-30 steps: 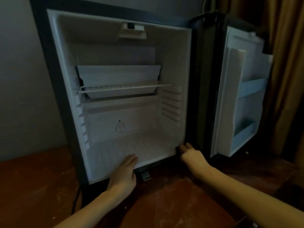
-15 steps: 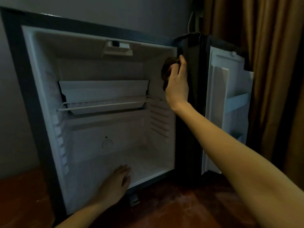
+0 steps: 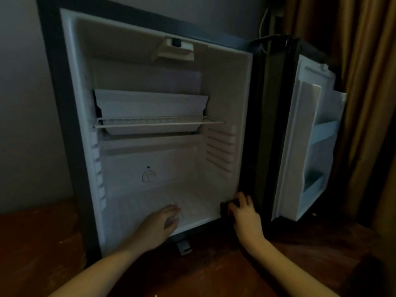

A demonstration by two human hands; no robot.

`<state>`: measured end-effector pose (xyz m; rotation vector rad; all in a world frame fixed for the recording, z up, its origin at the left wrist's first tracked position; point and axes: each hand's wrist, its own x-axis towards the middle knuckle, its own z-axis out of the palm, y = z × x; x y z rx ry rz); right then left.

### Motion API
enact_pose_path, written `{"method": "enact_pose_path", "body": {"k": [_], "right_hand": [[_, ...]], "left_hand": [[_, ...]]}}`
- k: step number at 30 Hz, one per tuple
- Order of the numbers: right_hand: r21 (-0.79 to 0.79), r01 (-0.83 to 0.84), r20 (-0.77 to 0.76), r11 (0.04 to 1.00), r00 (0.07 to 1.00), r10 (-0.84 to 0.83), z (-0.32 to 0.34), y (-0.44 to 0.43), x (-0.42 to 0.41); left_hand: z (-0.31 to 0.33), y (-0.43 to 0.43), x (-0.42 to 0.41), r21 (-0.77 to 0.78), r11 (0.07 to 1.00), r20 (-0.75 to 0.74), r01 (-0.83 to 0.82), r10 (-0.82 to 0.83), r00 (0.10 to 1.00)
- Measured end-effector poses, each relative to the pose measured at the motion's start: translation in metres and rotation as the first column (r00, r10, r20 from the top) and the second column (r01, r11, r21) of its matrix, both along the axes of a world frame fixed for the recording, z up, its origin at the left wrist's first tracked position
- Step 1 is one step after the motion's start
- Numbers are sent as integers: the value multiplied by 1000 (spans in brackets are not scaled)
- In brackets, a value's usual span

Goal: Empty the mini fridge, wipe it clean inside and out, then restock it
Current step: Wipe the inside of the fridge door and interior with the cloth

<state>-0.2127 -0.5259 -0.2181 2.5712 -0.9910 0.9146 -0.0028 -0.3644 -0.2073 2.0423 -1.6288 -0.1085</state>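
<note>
Wooden floor (image 3: 214,273); left hand (image 3: 157,227) flat at fridge (image 3: 70,125) edge, right hand (image 3: 246,218) grips, seemingly, cloth (image 3: 226,206).

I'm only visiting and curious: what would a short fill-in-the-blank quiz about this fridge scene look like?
The door of the mini fridge stands ____.
The left hand rests flat on the fridge's inside ____.
The right hand holds a dark cloth at the opening's lower ____ corner.
Missing words: open; floor; right.
</note>
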Motion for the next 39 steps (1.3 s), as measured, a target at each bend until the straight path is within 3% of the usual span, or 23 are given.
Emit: {"method": "enact_pose_path", "body": {"k": [2, 4, 7, 9, 13, 17, 19, 21, 26, 28, 30, 32, 34, 37, 39], "right_hand": [[-2, -84, -96, 996, 992, 84, 4, -1, -8], [-166, -194, -177, 967, 970, 164, 36, 0, -5], [-421, -388, -304, 820, 912, 276, 91, -3, 33], [-474, -410, -442, 779, 876, 192, 120, -16, 73], [-369, -297, -681, 881, 731, -39, 145, -58, 121], [-427, -342, -682, 837, 730, -49, 118, -76, 94], [-497, -382, -637, 779, 771, -29, 116, -61, 82], [-507, -366, -611, 781, 791, -26, 110, -55, 70], [-275, -329, -705, 903, 708, 43, 92, -19, 31], [-108, -257, -728, 960, 678, 100, 92, -1, 18], [2, -253, -637, 967, 745, 197, 92, -1, 13], [131, -231, -390, 964, 882, 264, 98, -2, 25], [209, -193, -219, 959, 946, 238, 99, 0, 42], [-76, -223, -12, 972, 975, 223, 98, 0, 70], [-242, -231, 35, 943, 969, 246, 107, 0, 92]], "left_hand": [[2, -3, 1, -28, 1000, -29, -3, 2, 1000], [0, -4, 5, -83, 996, -10, -32, 31, 999], [-7, -6, 9, -121, 992, 49, -37, 43, 998], [-12, -7, 11, -147, 987, 49, -68, 76, 996], [-16, -12, 12, -177, 978, 68, -109, 122, 990], [-14, -11, 11, -149, 980, 59, -134, 144, 988], [-13, -6, 10, -152, 979, 45, -137, 145, 988], [-12, -2, 8, -152, 979, 21, -135, 140, 990], [-12, 10, 8, -181, 970, -82, -163, 151, 985], [-11, 14, 8, -193, 965, -114, -176, 156, 981], [-9, 15, 6, -194, 966, -126, -173, 150, 981], [-9, 15, 5, -206, 963, -129, -173, 148, 981], [-10, 15, 6, -213, 963, -130, -167, 141, 981], [-12, 12, 7, -223, 959, -119, -175, 152, 981], [-13, 8, 8, -236, 953, -103, -187, 167, 981]]}}
